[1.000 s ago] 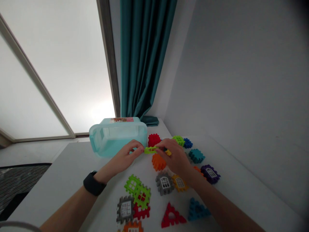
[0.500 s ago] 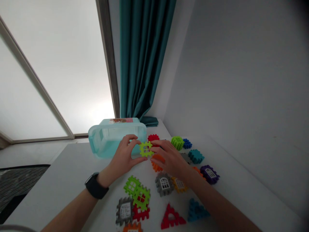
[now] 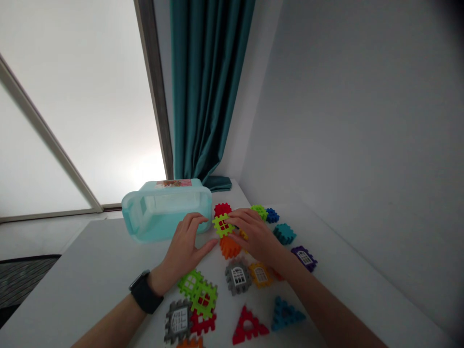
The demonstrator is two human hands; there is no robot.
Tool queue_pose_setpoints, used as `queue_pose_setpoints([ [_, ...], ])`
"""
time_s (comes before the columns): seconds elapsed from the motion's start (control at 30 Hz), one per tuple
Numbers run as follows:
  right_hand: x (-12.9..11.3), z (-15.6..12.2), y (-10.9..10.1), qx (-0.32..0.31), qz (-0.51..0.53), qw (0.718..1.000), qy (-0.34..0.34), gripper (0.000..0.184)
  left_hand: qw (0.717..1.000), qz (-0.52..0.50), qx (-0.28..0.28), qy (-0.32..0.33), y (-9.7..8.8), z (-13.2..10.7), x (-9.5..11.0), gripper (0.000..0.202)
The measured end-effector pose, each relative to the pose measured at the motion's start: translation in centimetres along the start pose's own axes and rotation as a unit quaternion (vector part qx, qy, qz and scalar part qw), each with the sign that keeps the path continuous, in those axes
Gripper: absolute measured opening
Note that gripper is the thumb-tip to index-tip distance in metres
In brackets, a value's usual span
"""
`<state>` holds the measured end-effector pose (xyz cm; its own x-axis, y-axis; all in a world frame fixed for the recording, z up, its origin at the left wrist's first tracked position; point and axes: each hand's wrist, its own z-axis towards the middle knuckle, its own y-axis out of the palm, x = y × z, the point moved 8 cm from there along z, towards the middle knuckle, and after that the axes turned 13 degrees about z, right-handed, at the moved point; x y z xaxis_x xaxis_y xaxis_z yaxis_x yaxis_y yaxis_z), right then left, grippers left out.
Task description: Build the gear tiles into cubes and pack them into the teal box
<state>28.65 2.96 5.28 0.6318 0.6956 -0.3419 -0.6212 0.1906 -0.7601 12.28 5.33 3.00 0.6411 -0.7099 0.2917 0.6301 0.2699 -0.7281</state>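
A lime green square window tile [image 3: 222, 225] stands upright between my two hands, just above an orange tile [image 3: 229, 246]. My left hand [image 3: 186, 244], with a black watch on its wrist, pinches the tile's left edge between thumb and fingers. My right hand [image 3: 254, 237] grips its right edge, fingers curled. A red tile [image 3: 222, 209] stands right behind the green one.
A pale blue plastic box [image 3: 165, 209] lies on its side behind my left hand. Several coloured tiles lie on the white table [image 3: 90, 270]: a grey window tile [image 3: 238, 276], joined green tiles [image 3: 198, 290], a red triangle [image 3: 249, 326], a teal triangle [image 3: 286, 313], a purple tile [image 3: 304, 257].
The green tile went from lying flat between my fingertips to standing upright, and both hands lowered it toward the orange tile. The view shifted slightly right.
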Motion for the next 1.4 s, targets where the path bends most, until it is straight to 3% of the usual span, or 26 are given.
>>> queue_pose_setpoints([
  [0.13, 3.9, -1.2, -1.9, 0.006, -0.005, 0.999, 0.049, 0.028, 0.998, 0.004, -0.061, 0.019, 1.5, -0.5, 0.5, 0.017],
  [0.37, 11.1, -4.4, -5.0, 0.012, -0.021, 0.992, 0.123, 0.023, 0.99, -0.018, -0.125, 0.071, 4.1, -1.7, 0.9, 0.017],
  [0.57, 14.8, -5.4, -6.0, 0.003, -0.01, 0.986, 0.167, 0.024, 0.982, -0.034, -0.167, 0.079, 5.5, -2.2, 0.9, 0.017],
  [0.9, 17.4, -5.8, -5.4, -0.002, 0.039, 0.982, 0.184, 0.022, 0.98, -0.023, -0.173, 0.096, 6.4, -2.6, 0.4, 0.016],
  [1.4, 17.6, -6.0, -5.1, 0.007, 0.055, 0.978, 0.201, 0.018, 0.976, -0.003, -0.192, 0.105, 6.4, -2.5, 0.9, 0.017],
])
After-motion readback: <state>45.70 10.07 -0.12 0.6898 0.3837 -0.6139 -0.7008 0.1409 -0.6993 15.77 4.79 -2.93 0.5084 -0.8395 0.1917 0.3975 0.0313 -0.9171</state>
